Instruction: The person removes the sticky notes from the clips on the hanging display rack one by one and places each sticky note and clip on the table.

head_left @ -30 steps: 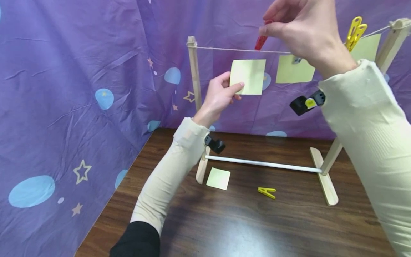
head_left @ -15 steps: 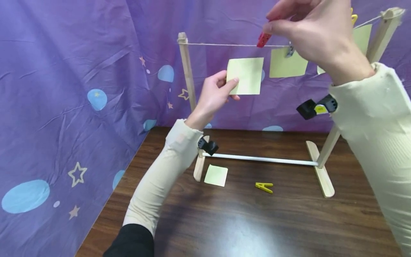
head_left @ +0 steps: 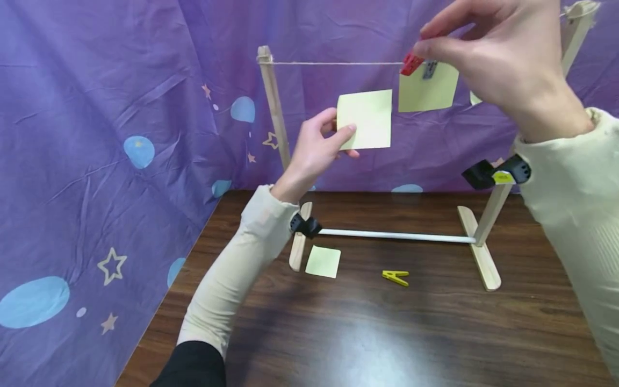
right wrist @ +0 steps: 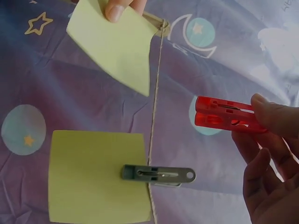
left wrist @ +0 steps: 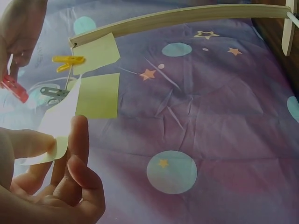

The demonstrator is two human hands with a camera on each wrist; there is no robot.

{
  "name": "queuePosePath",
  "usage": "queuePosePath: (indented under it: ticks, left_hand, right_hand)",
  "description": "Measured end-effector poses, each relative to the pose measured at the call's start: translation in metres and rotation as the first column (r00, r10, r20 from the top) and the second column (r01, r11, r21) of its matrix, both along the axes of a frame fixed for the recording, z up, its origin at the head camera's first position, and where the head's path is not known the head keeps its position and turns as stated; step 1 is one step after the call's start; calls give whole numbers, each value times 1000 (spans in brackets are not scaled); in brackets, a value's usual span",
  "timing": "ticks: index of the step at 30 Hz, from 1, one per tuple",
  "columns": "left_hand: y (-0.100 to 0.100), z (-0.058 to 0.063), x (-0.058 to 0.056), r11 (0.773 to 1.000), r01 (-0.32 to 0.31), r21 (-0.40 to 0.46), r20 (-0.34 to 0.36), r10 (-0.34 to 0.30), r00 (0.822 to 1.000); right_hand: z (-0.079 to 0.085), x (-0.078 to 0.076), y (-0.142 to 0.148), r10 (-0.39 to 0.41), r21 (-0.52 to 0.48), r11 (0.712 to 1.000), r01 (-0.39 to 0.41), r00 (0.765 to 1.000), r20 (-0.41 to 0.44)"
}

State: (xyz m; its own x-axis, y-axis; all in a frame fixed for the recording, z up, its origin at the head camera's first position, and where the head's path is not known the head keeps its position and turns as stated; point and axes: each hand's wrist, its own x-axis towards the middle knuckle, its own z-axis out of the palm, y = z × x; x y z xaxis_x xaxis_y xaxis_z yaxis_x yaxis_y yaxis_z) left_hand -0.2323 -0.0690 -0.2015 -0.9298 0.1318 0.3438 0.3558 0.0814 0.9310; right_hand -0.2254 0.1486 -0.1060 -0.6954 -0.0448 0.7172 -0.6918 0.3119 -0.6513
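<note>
My left hand pinches a pale yellow sticky note by its lower left part, thumb in front and fingers behind. The note is just below the string. Up at the right, my right hand pinches a red clothespin between thumb and fingers. In the right wrist view the red clothespin is apart from the string, its tips pointing toward it. A grey clothespin clips another yellow note to the string.
The string runs between wooden posts joined low by a white rod. A yellow clothespin holds a further note near one post. On the table lie a loose note and a yellow clothespin.
The right hand with the red clothespin has shifted right in the head view. The left hand and its note have moved slightly left and down. The head view itself has shifted a little.
</note>
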Motion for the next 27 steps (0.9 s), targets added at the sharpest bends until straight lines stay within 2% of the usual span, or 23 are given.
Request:
queuePosePath:
  ticks: [4, 8, 11, 14, 18, 20, 24, 27]
  left_hand:
    - [-1, -3, 1, 1000, 12, -2, -5, -12, 1000]
    - [-3, -7, 2, 998, -28, -59, -11, 27, 1000]
    - [-5, -10, 4, 991, -62, -120, -19, 60, 998]
    - [-7, -13, 7, 989, -56, -139, -15, 54, 998]
    - [-10, -18, 10, 988, -36, -147, -13, 34, 999]
    - [-12, -20, 11, 989, -25, -147, -15, 23, 1000]
    - [-13, -28, 13, 990, 1, -139, -19, -3, 1000]
    - [-15, -34, 14, 993, 23, -117, -7, -24, 1000]
  right_hand:
    - [-5, 3, 3, -40, 36, 998, 42, 998, -57]
    - [-11, 7, 5, -19, 8, 1000, 19, 996, -86]
    - [-16, 11, 9, -29, 14, 999, 31, 992, -119]
    - [-23, 12, 14, -48, 40, 998, 56, 982, -183]
    - [-31, 12, 20, -31, 68, 996, 51, 965, -262]
    - [-35, 13, 21, -19, 44, 999, 30, 972, -235]
    - [-43, 18, 24, -12, -31, 999, 8, 992, -123]
    - [-51, 20, 28, 8, -81, 997, -13, 998, -62]
